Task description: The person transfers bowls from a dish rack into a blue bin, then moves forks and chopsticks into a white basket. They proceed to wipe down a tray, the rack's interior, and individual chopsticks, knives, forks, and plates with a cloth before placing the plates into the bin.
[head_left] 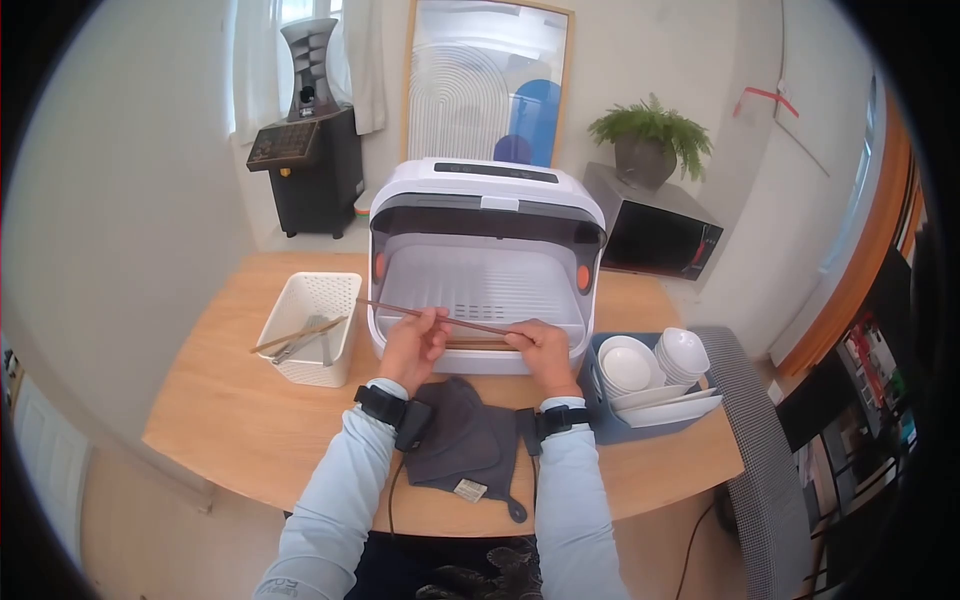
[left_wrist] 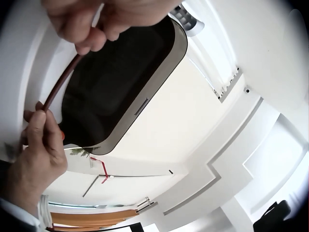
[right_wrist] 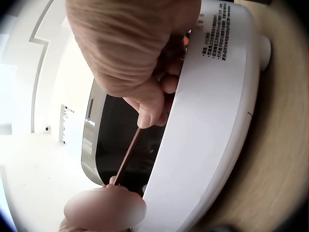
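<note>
Dark reddish-brown chopsticks [head_left: 470,323] lie across the front of the open white appliance [head_left: 480,362], in the head view. The left hand [head_left: 412,347] pinches them near the middle, and the right hand [head_left: 545,352] grips their right end. Both hands also show in the left wrist view, the left [left_wrist: 104,19] at the top and the right [left_wrist: 41,154] at lower left, with a chopstick [left_wrist: 63,79] between them. In the right wrist view the right hand's fingers [right_wrist: 149,104] curl round a chopstick [right_wrist: 128,157]; whether more are held there is hidden.
A white basket [head_left: 340,372] with utensils stands left of the appliance. On the right is a blue-grey bin [head_left: 640,428] of white bowls [head_left: 627,366] and plates. A grey cloth [head_left: 460,440] lies on the wooden table [head_left: 220,400] in front. Behind stands a microwave [head_left: 650,235].
</note>
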Demonstrator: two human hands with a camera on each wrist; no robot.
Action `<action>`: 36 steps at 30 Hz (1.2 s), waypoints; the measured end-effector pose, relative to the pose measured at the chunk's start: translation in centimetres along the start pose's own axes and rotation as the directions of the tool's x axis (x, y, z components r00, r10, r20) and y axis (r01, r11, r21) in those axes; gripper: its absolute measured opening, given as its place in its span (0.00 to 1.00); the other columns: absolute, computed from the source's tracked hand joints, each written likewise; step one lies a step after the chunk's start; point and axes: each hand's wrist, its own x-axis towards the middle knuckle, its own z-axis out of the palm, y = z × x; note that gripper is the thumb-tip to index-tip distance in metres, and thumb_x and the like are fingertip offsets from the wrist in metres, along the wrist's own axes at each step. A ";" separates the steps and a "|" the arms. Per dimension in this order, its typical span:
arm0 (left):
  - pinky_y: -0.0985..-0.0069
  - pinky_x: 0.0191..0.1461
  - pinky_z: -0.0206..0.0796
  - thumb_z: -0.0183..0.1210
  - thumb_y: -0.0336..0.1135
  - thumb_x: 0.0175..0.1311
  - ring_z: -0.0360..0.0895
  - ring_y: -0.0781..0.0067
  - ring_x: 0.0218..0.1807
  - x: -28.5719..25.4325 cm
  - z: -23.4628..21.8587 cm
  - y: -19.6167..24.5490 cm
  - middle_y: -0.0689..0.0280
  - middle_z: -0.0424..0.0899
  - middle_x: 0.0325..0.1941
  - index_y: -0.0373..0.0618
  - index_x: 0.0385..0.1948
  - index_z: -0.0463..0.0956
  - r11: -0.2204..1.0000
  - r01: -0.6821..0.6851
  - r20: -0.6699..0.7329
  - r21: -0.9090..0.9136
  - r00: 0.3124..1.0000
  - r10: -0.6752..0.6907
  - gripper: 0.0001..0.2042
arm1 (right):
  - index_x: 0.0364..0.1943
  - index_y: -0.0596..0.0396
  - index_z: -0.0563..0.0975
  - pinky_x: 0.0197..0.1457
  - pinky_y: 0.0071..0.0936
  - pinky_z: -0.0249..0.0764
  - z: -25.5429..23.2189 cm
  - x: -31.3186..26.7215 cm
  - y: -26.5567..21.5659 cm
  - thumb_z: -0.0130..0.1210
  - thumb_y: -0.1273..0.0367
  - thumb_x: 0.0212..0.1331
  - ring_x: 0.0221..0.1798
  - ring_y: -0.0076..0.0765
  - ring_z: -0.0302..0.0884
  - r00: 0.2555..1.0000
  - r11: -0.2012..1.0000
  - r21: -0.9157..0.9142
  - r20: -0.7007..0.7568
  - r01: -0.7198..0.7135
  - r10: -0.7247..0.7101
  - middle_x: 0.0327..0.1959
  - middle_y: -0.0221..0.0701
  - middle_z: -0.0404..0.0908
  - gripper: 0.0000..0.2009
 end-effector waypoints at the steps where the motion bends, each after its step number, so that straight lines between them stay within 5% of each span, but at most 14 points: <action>1: 0.86 0.21 0.54 0.55 0.37 0.69 0.69 0.82 0.23 0.1 0.1 -0.2 0.63 0.78 0.28 0.33 0.44 0.74 0.999 -0.031 -0.010 0.006 0.999 0.032 0.13 | 0.31 0.56 0.83 0.37 0.34 0.73 -0.1 0.0 -0.3 0.62 0.71 0.50 0.32 0.46 0.79 1.000 1.000 -0.011 0.000 -0.002 0.002 0.29 0.37 0.82 0.06; 6: 0.86 0.19 0.52 0.54 0.35 0.70 0.67 0.84 0.20 -0.8 0.3 -0.3 0.64 0.78 0.26 0.34 0.34 0.77 0.965 -0.151 -0.135 0.213 0.974 0.183 0.11 | 0.30 0.57 0.82 0.40 0.37 0.72 0.0 0.0 -0.7 0.60 0.72 0.51 0.37 0.46 0.78 0.999 0.994 -0.105 0.034 -0.015 0.018 0.30 0.37 0.81 0.04; 10: 0.86 0.17 0.48 0.54 0.36 0.70 0.64 0.86 0.16 -1.5 -0.5 0.5 0.67 0.77 0.22 0.37 0.32 0.77 0.864 -0.286 -0.222 0.414 0.889 0.401 0.11 | 0.27 0.54 0.82 0.41 0.40 0.73 0.5 -0.1 -0.3 0.55 0.74 0.51 0.39 0.47 0.76 0.998 0.965 -0.263 0.060 0.023 -0.007 0.30 0.35 0.81 0.05; 22: 0.85 0.17 0.49 0.49 0.44 0.72 0.63 0.86 0.15 -2.5 -0.9 3.3 0.70 0.75 0.17 0.44 0.25 0.73 0.827 -0.347 -0.209 0.443 0.857 0.471 0.16 | 0.25 0.51 0.83 0.45 0.44 0.71 1.4 -0.4 -0.3 0.53 0.71 0.49 0.42 0.46 0.75 0.997 0.935 -0.356 0.071 -0.007 0.035 0.33 0.32 0.80 0.06; 26: 0.82 0.17 0.51 0.49 0.39 0.70 0.64 0.83 0.15 -3.6 -1.4 6.6 0.70 0.73 0.16 0.40 0.28 0.74 0.622 -0.213 -0.164 0.753 0.855 0.492 0.13 | 0.24 0.51 0.82 0.46 0.46 0.68 1.6 -0.2 -0.2 0.53 0.71 0.49 0.44 0.45 0.74 0.995 0.923 -0.386 0.084 -0.015 0.052 0.33 0.31 0.79 0.07; 30: 0.81 0.21 0.54 0.49 0.32 0.66 0.66 0.83 0.19 -2.9 -5.4 7.7 0.71 0.70 0.18 0.38 0.30 0.76 0.514 -0.190 -0.129 0.836 0.844 0.520 0.09 | 0.24 0.51 0.82 0.46 0.47 0.68 1.7 -0.4 -0.3 0.53 0.71 0.49 0.43 0.45 0.74 0.996 0.903 -0.428 0.076 -0.016 0.053 0.33 0.30 0.79 0.06; 33: 0.80 0.22 0.55 0.51 0.33 0.65 0.66 0.83 0.19 -4.7 -4.2 11.0 0.71 0.70 0.18 0.37 0.30 0.76 0.450 -0.075 -0.139 0.890 0.895 0.423 0.09 | 0.23 0.52 0.82 0.46 0.46 0.68 1.8 -0.5 -0.4 0.53 0.71 0.48 0.44 0.44 0.74 0.996 0.899 -0.439 0.073 -0.011 0.048 0.33 0.31 0.79 0.06; 36: 0.72 0.32 0.67 0.54 0.34 0.63 0.75 0.70 0.25 -3.3 -6.4 13.0 0.58 0.77 0.22 0.32 0.31 0.78 0.073 0.011 -0.040 0.997 0.909 0.414 0.12 | 0.23 0.53 0.82 0.46 0.46 0.69 1.9 -0.5 -0.3 0.53 0.71 0.48 0.43 0.44 0.74 0.998 0.892 -0.451 0.065 0.017 0.014 0.32 0.31 0.80 0.06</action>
